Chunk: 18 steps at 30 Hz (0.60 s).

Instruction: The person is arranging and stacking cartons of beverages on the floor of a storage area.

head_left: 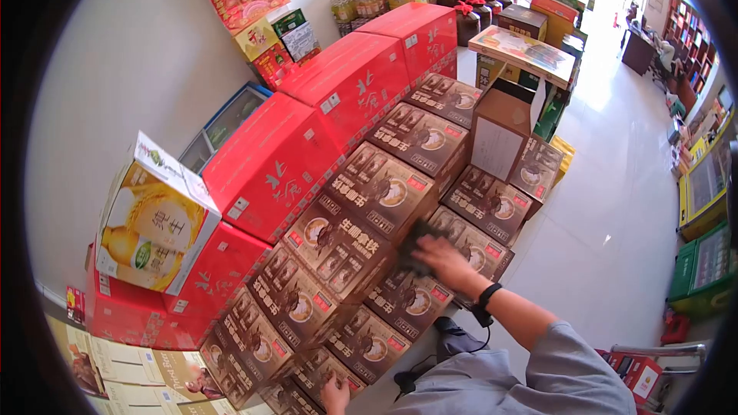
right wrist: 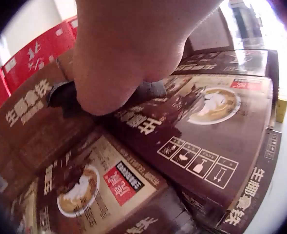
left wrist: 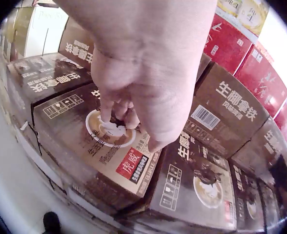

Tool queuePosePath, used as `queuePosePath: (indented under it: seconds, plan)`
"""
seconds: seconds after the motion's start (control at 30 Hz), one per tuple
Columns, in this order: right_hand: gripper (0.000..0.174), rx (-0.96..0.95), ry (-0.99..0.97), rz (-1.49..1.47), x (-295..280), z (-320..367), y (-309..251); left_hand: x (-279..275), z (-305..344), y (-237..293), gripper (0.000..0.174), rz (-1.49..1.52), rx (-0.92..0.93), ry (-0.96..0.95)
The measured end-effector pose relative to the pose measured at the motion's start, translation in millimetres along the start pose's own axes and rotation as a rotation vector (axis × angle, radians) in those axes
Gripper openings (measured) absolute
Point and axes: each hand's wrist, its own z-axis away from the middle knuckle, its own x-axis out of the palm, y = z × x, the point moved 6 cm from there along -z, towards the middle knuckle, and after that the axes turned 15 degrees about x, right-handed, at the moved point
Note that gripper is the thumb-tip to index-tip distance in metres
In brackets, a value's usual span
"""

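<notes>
My right hand (head_left: 444, 257) holds a dark grey cloth (head_left: 416, 240) against the brown cartons, at the step between the higher row and the lower one. The right wrist view shows the cloth (right wrist: 60, 96) sticking out on both sides of the hand (right wrist: 116, 73), which hides its own fingers. At the lower middle of the head view, my left hand (head_left: 335, 396) is over a brown carton (head_left: 327, 369) printed with a coffee cup. From the left wrist, this hand (left wrist: 143, 92) has loosely bent fingers with fingertips right at the carton's top (left wrist: 75, 131), holding nothing.
Red cartons (head_left: 280, 161) stand stacked along the wall side, with a yellow and white box (head_left: 157, 219) on top. An opened brown box (head_left: 498, 142) stands on the far end of the brown stack. Pale cartons (head_left: 127, 369) lie at lower left; tiled floor (head_left: 592, 207) runs along the right.
</notes>
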Motion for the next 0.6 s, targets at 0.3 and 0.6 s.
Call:
queuePosePath:
  seconds: [0.3,0.6]
  plan:
    - [0.066,0.490,0.139,0.105,-69,32,163,16,-2,15,0.068,-0.113,0.000,0.105]
    - [0.069,0.844,0.710,0.121,-157,116,301,36,-5,13,0.073,0.087,0.059,0.162]
